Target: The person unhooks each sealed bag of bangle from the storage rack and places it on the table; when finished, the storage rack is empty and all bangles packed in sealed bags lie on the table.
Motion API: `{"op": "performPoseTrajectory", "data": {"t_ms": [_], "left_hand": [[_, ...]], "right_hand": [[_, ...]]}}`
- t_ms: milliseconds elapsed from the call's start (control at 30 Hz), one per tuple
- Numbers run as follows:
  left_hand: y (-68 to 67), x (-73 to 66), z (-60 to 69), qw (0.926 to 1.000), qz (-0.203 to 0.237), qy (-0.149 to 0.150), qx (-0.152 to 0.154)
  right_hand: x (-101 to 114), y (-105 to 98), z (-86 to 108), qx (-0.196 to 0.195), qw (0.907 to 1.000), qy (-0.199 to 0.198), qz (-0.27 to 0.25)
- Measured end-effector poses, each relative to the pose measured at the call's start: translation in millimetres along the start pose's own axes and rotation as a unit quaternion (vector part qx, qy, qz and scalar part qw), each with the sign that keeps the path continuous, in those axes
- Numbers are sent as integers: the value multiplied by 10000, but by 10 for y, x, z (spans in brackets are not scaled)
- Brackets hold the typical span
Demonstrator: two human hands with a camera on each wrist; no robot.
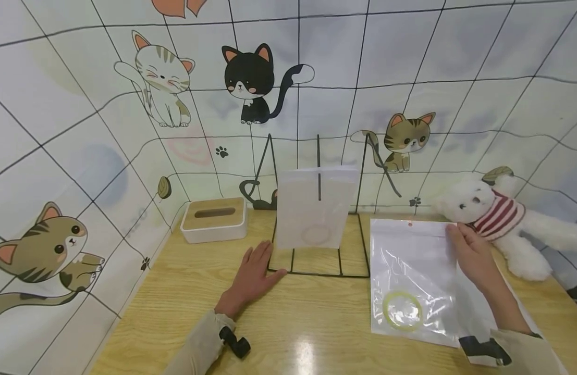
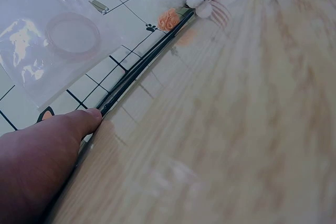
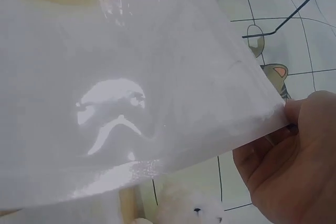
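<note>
Right hand: pinches the clear bag by its upper corner, right of the black rack
In the clear bag: a yellow ring, low down
On the black rack: a hanging bag, pinkish ring inside
Left hand: fingers extended, touching the black rack's base
Tissue box: contents hidden

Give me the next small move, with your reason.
Probably lift the yellow-ring bag toward the right hook of the wire rack: the right hand pinches its top corner, that hook is bare, the pink-ring bag hangs on the middle hook, and the left hand touches the rack.
</note>
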State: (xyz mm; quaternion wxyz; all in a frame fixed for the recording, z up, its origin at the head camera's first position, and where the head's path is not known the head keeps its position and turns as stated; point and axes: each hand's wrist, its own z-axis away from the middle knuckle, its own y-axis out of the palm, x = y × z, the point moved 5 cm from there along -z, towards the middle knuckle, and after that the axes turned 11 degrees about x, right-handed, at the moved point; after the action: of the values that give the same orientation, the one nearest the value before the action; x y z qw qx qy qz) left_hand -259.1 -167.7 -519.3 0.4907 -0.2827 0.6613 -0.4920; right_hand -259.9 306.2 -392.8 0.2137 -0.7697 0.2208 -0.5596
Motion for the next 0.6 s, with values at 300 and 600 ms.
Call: {"op": "performPoseTrajectory", "data": {"t_ms": [300,600], "left_hand": [[12,10,26,10000,-70,64,3],[13,-2,6,10000,-7,76,19]], "right_hand": [[-87,56,-5,319,9993,6,216],[-136,66,-9,505,9978,163,407]]}}
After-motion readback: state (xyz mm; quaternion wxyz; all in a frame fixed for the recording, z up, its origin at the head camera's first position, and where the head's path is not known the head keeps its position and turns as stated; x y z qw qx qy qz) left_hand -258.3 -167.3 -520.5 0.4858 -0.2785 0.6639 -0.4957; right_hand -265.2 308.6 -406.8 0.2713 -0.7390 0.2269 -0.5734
